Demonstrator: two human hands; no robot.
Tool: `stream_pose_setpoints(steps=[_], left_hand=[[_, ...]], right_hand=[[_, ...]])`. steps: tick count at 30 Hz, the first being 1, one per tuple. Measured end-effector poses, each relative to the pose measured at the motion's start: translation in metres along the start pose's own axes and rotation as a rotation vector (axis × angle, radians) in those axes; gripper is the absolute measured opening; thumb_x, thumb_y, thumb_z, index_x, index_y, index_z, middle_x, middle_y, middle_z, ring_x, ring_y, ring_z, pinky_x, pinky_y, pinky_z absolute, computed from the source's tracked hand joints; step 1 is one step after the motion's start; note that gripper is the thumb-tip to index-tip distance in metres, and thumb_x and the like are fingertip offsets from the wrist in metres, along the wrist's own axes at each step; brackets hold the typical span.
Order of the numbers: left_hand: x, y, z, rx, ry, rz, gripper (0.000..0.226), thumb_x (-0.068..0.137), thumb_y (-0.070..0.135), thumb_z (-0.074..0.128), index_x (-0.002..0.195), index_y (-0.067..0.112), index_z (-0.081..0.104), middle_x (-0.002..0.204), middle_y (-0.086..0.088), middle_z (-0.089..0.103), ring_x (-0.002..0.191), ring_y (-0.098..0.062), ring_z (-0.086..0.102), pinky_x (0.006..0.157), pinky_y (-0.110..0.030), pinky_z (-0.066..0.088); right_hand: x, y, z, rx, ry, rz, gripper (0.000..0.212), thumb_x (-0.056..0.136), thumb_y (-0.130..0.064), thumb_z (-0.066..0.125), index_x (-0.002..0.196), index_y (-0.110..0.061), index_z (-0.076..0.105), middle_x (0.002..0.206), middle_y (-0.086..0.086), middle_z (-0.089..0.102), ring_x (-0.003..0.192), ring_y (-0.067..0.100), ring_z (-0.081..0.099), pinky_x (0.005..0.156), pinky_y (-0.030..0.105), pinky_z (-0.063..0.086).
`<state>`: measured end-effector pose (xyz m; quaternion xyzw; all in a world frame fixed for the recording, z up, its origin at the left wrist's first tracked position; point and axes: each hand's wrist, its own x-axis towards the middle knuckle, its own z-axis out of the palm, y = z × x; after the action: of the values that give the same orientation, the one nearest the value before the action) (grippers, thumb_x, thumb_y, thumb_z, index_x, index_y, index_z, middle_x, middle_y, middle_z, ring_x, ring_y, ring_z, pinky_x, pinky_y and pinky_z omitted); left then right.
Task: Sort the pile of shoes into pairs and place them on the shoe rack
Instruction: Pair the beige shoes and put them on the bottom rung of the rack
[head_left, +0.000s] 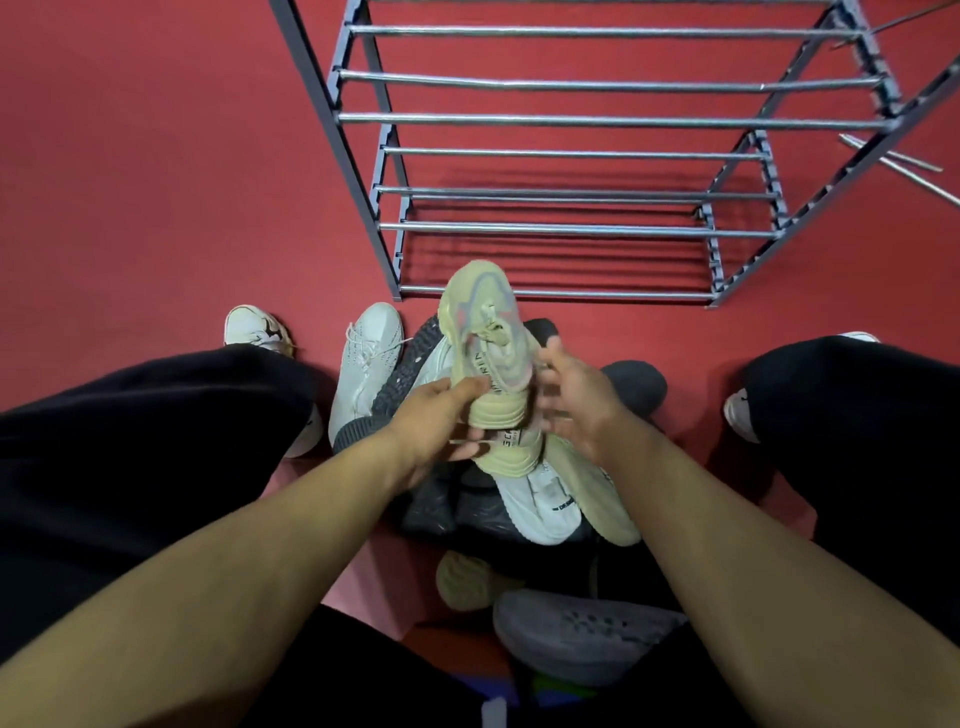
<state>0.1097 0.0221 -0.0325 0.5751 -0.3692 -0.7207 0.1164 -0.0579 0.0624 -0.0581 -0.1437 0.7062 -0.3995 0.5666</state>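
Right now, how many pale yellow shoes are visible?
3: one yellow shoe lifted in the left hand, a second on the pile under it, and a sole nearer the person. The pile may hide others.

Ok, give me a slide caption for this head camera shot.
Left hand grips a cream sneaker above the shoe pile, right hand beside it, before the bare shoe rack.
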Motion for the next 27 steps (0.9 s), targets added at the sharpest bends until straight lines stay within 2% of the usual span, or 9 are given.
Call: stream_pose_setpoints(steps=[3, 5, 7, 11, 13, 15, 19, 24, 27], left_hand=[[0.004, -0.003, -0.017, -0.009, 0.117, -0.103, 0.018, 0.089, 0.033, 0.055, 0.077, 0.02, 0.058, 0.05, 0.004, 0.054, 0.044, -0.009, 0.05, 0.049, -0.02, 0.048], [0.009, -0.008, -0.026, -0.019, 0.187, -0.153, 0.017, 0.085, 0.034, 0.056, 0.075, 0.02, 0.058, 0.05, 0.004, 0.052, 0.048, -0.012, 0.048, 0.048, -0.021, 0.048], [0.013, -0.011, -0.031, -0.048, 0.224, -0.195, 0.018, 0.083, 0.035, 0.056, 0.074, 0.02, 0.056, 0.055, 0.002, 0.048, 0.05, -0.013, 0.046, 0.047, -0.021, 0.048], [0.021, -0.014, -0.035, -0.09, 0.222, -0.219, 0.02, 0.085, 0.036, 0.053, 0.072, 0.02, 0.052, 0.058, 0.002, 0.043, 0.051, -0.013, 0.042, 0.045, -0.019, 0.045], [0.023, -0.012, -0.034, -0.142, 0.178, -0.214, 0.018, 0.09, 0.032, 0.05, 0.077, 0.02, 0.054, 0.062, 0.001, 0.046, 0.054, -0.012, 0.043, 0.045, -0.021, 0.048], [0.024, -0.009, -0.031, -0.178, 0.133, -0.185, 0.015, 0.097, 0.023, 0.046, 0.09, 0.016, 0.058, 0.071, -0.002, 0.056, 0.06, -0.014, 0.051, 0.051, -0.026, 0.054], [0.041, -0.001, -0.033, -0.05, 0.139, -0.102, 0.024, 0.1, 0.01, 0.041, 0.118, 0.015, 0.057, 0.1, -0.01, 0.067, 0.078, -0.021, 0.065, 0.052, -0.029, 0.059], [0.082, 0.034, -0.035, -0.025, 0.186, -0.008, 0.021, 0.101, 0.009, 0.04, 0.103, 0.013, 0.06, 0.081, -0.008, 0.059, 0.068, -0.019, 0.057, 0.06, -0.031, 0.058], [0.123, 0.048, -0.039, -0.017, 0.234, 0.044, 0.026, 0.1, 0.006, 0.037, 0.103, 0.013, 0.062, 0.081, -0.012, 0.058, 0.065, -0.022, 0.054, 0.049, -0.027, 0.054]], right_hand=[[0.01, 0.022, -0.016, -0.596, 0.23, 0.039, 0.056, 0.09, -0.057, 0.042, 0.09, -0.006, 0.068, 0.089, 0.015, 0.068, 0.082, 0.032, 0.065, 0.07, 0.032, 0.05], [0.004, 0.033, -0.015, -0.732, 0.176, 0.088, 0.055, 0.089, -0.058, 0.045, 0.068, -0.009, 0.059, 0.069, 0.011, 0.061, 0.068, 0.029, 0.063, 0.056, 0.026, 0.044], [0.001, 0.037, -0.005, -0.685, 0.116, 0.112, 0.046, 0.088, -0.052, 0.052, 0.059, -0.016, 0.049, 0.061, 0.002, 0.052, 0.059, 0.026, 0.059, 0.053, 0.027, 0.045], [0.006, 0.037, 0.012, -0.718, 0.088, 0.077, 0.025, 0.076, -0.04, 0.066, 0.078, -0.016, 0.057, 0.073, 0.002, 0.06, 0.072, 0.027, 0.065, 0.057, 0.027, 0.048], [0.009, 0.036, 0.012, -0.652, 0.118, 0.092, 0.021, 0.077, -0.033, 0.063, 0.088, -0.015, 0.06, 0.087, 0.007, 0.067, 0.078, 0.03, 0.069, 0.069, 0.037, 0.058], [0.013, 0.031, 0.003, -0.64, 0.166, 0.054, 0.013, 0.081, -0.025, 0.057, 0.086, -0.013, 0.057, 0.094, 0.011, 0.067, 0.083, 0.034, 0.069, 0.079, 0.044, 0.058], [0.03, 0.006, -0.017, -0.534, 0.245, 0.015, 0.016, 0.083, -0.02, 0.056, 0.07, -0.012, 0.049, 0.085, 0.02, 0.069, 0.076, 0.037, 0.071, 0.076, 0.051, 0.058], [0.09, -0.019, -0.026, -0.429, 0.311, 0.01, 0.016, 0.074, -0.025, 0.057, 0.072, -0.026, 0.041, 0.089, 0.014, 0.067, 0.08, 0.038, 0.069, 0.073, 0.054, 0.059], [0.144, -0.029, -0.019, -0.369, 0.312, -0.011, 0.015, 0.073, -0.026, 0.055, 0.069, -0.029, 0.04, 0.085, 0.01, 0.064, 0.083, 0.038, 0.068, 0.072, 0.058, 0.058]])
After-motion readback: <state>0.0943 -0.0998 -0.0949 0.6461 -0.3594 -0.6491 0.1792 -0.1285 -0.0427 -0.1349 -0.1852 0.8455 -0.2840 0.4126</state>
